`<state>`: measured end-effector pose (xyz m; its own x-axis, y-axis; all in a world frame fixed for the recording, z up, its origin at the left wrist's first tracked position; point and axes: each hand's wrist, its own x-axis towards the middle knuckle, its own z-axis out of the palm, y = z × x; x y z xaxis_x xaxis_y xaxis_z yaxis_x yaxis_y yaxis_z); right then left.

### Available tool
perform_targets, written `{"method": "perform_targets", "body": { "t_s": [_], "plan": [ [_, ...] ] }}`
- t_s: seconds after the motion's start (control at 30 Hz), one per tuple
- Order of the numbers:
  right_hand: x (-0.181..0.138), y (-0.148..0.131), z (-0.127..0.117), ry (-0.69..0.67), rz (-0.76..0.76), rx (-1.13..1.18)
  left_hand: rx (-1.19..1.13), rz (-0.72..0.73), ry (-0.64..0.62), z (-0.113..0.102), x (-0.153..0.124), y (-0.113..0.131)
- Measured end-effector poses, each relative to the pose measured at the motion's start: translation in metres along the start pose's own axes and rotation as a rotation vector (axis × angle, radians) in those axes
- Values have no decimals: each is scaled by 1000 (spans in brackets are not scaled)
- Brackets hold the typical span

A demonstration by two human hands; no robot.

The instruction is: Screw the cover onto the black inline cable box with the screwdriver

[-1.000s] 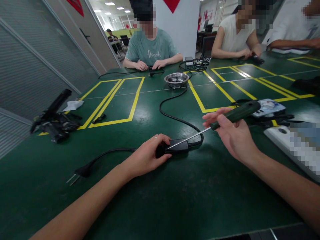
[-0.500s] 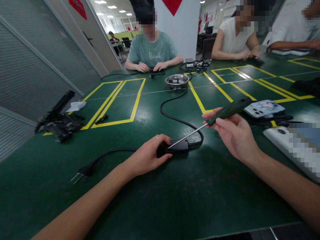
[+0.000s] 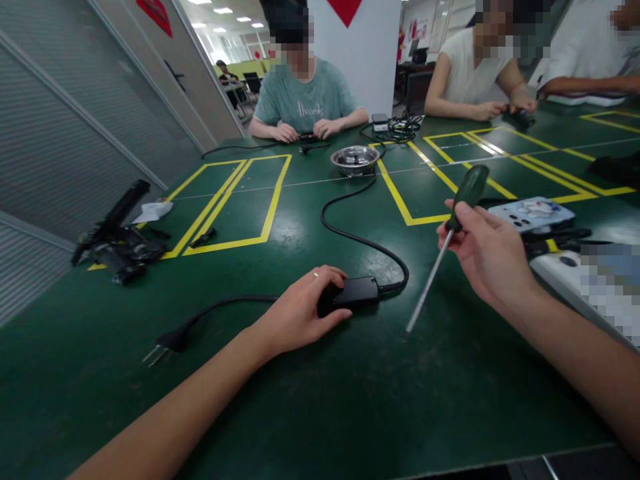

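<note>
My left hand point(image 3: 305, 307) is wrapped round the left end of a black power adapter point(image 3: 357, 291) lying on the green table; the part under my palm and fingers is hidden. One cord point(image 3: 235, 299) runs from it to a two-pin plug point(image 3: 173, 341) at the left, and another cord point(image 3: 350, 235) curves away toward the back. My right hand point(image 3: 487, 250) holds a screwdriver point(image 3: 470, 193) by its dark green handle. Its metal shaft slants down and left, with the tip to the right of the adapter and apart from it.
A metal bowl point(image 3: 355, 160) with small parts stands mid-table. Black parts point(image 3: 120, 243) lie at the left inside yellow tape. A phone point(image 3: 535, 213) and a white device point(image 3: 580, 280) sit beside my right hand. Across the table a person in a teal shirt point(image 3: 310, 93) handles a dark object.
The screwdriver's tip has left the adapter, and its shaft has swung down to the right. My right hand has shifted slightly right. My left hand stays on the adapter.
</note>
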<state>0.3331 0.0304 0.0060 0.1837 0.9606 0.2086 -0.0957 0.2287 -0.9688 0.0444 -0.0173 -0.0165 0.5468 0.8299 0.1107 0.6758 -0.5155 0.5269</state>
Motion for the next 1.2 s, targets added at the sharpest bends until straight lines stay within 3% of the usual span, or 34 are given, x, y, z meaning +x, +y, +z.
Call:
{"method": "perform_targets", "body": {
  "t_s": [0.1, 0.23, 0.33, 0.5, 0.57, 0.63, 0.77, 0.87, 0.97, 1.07, 1.13, 1.2],
  "plan": [
    [6, 7, -6, -43, -37, -343, 69, 65, 8, 6, 4, 5],
    [5, 16, -8, -222, -94, -889, 155, 108, -1, 5, 4, 5],
    [8, 23, -10, -300, -65, -1130, 208, 49, 31, -16, -2, -11],
    [16, 30, -18, -312, -26, -1379, 401, -225, 165, -72, -19, -60],
    [17, 29, -20, -302, 0, -1439, 472, -327, 223, -87, -25, -81],
    [17, 27, -21, -294, 35, -1493, 473, -360, 202, -93, -29, -101],
    [15, 25, -22, -307, 86, -1564, 433, -369, 145, -90, -34, -133],
    [13, 24, -23, -327, 98, -1564, 419, -413, 179, -90, -35, -144],
    [11, 19, -23, -315, 106, -1578, 435, -400, 218, -97, -36, -140],
    [5, 8, -19, -184, -7, -1580, 473, -387, 264, -100, -32, -123],
    [-2, 1, -11, -130, -160, -1451, 478, -367, 277, -94, -25, -103],
    [-11, -4, 0, -250, -241, -1177, 440, -312, 268, -78, -18, -76]
  ]
}}
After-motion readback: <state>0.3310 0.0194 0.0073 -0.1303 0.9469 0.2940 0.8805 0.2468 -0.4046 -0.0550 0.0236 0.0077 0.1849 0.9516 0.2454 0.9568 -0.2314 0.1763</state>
